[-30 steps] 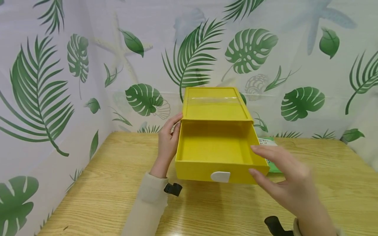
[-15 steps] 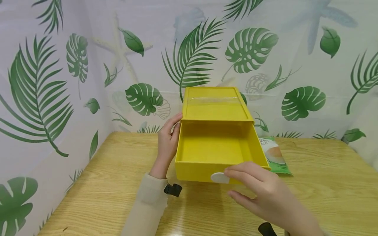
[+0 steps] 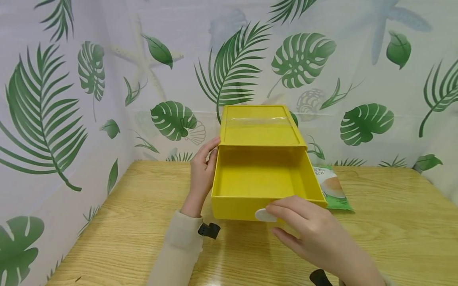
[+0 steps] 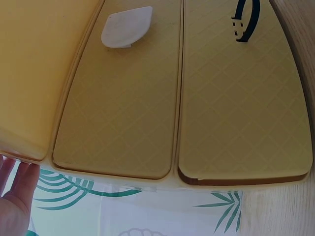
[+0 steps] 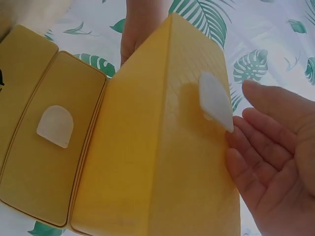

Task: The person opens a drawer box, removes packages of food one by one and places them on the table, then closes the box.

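A yellow drawer cabinet stands on the table, its top drawer pulled out and bare inside. On the drawer's front is a white rounded handle. My left hand rests along the cabinet's left side, fingers extended against it. At the drawer front, my right hand has its fingertips by the handle's right edge, with the thumb apart below. In the right wrist view, relaxed fingers touch or nearly touch the drawer front beside the handle. The left wrist view shows lower drawer fronts, one bearing a white handle.
A green and white printed packet lies right of the cabinet, partly hidden behind it. A black strap-like piece shows before another drawer front. Leaf-patterned sheeting hangs behind and left of the wooden table.
My right hand has moved left from the drawer's right corner to its handle, uncovering more of the packet. The left hand stays on the cabinet's side. The drawer remains pulled out.
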{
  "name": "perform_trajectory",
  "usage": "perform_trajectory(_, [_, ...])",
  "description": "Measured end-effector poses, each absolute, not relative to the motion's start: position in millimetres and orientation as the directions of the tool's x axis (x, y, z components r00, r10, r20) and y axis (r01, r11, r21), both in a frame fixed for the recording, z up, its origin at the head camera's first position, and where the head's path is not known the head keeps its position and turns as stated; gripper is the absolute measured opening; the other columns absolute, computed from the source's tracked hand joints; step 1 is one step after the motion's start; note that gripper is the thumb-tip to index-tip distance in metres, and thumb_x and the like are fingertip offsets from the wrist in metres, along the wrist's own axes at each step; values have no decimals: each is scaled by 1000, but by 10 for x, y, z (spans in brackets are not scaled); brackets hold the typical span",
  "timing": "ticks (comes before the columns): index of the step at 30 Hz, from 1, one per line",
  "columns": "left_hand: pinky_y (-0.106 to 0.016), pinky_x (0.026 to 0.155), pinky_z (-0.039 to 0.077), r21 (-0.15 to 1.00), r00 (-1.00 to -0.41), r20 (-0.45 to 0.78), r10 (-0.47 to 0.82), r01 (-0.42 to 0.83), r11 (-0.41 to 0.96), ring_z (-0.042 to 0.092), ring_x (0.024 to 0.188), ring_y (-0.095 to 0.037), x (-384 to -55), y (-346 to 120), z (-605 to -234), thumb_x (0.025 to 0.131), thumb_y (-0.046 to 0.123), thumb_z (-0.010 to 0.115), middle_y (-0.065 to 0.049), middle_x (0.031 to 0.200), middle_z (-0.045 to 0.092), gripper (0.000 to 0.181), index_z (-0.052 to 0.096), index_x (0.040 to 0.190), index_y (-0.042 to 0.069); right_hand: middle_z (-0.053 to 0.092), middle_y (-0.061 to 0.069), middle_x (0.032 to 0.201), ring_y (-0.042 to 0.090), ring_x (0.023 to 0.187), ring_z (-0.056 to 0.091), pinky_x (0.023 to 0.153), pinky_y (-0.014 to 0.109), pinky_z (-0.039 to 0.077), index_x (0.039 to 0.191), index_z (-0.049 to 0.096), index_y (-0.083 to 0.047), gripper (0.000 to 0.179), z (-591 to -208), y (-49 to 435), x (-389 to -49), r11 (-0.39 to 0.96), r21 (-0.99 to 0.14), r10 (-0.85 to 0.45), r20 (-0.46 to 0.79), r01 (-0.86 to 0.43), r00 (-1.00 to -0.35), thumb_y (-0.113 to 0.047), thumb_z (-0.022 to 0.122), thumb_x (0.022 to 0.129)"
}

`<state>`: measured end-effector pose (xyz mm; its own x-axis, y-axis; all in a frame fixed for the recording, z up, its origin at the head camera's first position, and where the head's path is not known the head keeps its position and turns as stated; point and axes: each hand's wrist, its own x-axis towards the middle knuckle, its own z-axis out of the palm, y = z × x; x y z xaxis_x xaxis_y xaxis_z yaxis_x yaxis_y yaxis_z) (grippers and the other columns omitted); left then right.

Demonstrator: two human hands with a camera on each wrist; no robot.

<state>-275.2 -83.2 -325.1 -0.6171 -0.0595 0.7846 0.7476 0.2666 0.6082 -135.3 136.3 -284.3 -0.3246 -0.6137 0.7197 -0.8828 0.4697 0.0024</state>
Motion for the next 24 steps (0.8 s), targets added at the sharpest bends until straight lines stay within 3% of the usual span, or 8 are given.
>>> perform_trajectory(10, [-34, 73, 51, 601, -608, 792, -59, 758, 253, 50, 109, -25, -2746, -835, -3245, 90, -2, 45, -16, 116, 55, 25, 57, 112, -6, 61, 3, 90, 17, 78, 56, 68, 29, 50, 96, 63, -4, 38, -2863, 1338, -1426, 518, -8, -580, 732, -855, -357, -35, 41, 92])
perform_trajectory(17, [-31, 74, 51, 593, -602, 797, -58, 761, 263, 51, 108, -23, -2761, -834, -3242, 90, -2, 46, -17, 116, 55, 26, 57, 113, -6, 61, 5, 88, 19, 77, 56, 67, 29, 49, 92, 63, -2, 37, -2882, 1326, -1508, 517, -4, -546, 768, -856, -334, -32, 41, 92])
perform_trajectory(24, [-31, 73, 51, 592, -602, 796, -54, 759, 270, 50, 109, -21, -2763, -837, -3254, 91, 1, 45, -15, 116, 55, 26, 57, 113, -4, 60, 5, 89, 19, 78, 55, 67, 29, 49, 92, 63, -2, 38, -2858, 1308, -1555, 540, -43, -527, 761, -841, -378, -33, 41, 91])
